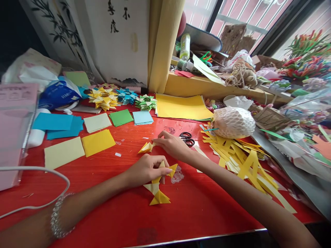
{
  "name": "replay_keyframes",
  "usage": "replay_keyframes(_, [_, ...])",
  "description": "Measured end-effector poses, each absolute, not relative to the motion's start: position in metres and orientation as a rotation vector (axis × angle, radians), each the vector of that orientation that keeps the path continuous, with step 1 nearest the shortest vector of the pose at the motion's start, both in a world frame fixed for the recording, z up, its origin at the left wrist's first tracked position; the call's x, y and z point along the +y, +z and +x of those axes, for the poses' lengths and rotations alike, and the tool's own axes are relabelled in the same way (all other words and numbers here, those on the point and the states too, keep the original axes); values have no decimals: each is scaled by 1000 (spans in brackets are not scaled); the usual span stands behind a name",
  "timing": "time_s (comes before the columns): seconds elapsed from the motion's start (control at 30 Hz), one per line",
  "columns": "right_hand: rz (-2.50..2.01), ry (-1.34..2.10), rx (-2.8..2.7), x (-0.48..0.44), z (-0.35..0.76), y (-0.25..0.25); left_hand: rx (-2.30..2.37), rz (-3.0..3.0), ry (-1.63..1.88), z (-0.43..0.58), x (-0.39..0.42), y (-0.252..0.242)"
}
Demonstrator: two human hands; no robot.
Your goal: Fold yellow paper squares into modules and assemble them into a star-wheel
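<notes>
My left hand point(152, 168) is closed around a yellow and cream folded-paper piece point(159, 197), whose pointed ends stick out below and to the right of the fingers. Farther back, my right hand point(168, 144) has its fingertips at the tip of a small yellow folded piece point(146, 148) that rests on the red table. Thumb and index finger are close together there. Black-handled scissors point(187, 138) lie just right of my right hand. A small clear crumpled bit point(177, 175) is beside the left hand's paper.
Stacks of coloured paper, including a yellow one point(98, 143), lie at the left. Finished paper stars point(103, 98) stand behind. Yellow strips point(240, 158) and a net-wrapped bundle point(232, 122) are on the right. A white cable point(67, 182) loops at the left edge.
</notes>
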State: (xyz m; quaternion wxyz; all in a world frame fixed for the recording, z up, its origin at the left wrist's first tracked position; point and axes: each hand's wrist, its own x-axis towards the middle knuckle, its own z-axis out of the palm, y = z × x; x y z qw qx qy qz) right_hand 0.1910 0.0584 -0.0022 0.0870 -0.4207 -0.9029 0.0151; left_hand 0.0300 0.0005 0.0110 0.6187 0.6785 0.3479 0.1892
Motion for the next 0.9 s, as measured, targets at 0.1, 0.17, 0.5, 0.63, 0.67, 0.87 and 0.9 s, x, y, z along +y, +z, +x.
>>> replay_keyframes(0.1, [-1287, 321, -2549, 63, 191, -5, 791, 1546, 436, 30, 1, 9])
replay_keyframes(0.17, [-1290, 492, -2450, 66, 191, -6, 788, 1532, 436, 31, 2, 7])
replay_keyframes(0.5, [-1244, 680, -2016, 53, 201, 2, 820, 1419, 568, 30, 6, 7])
replay_keyframes(0.63, [-1206, 1019, -1739, 38, 212, 4, 831, 1306, 651, 30, 11, 8])
replay_keyframes(0.67, [-1211, 1107, -1696, 34, 214, 4, 841, 1272, 670, 30, 11, 7])
replay_keyframes(0.87, [-1182, 1378, -1393, 20, 219, 0, 878, 1134, 758, 31, 14, 4])
replay_keyframes(0.9, [-1160, 1381, -1354, 19, 219, -1, 879, 1118, 773, 32, 15, 3])
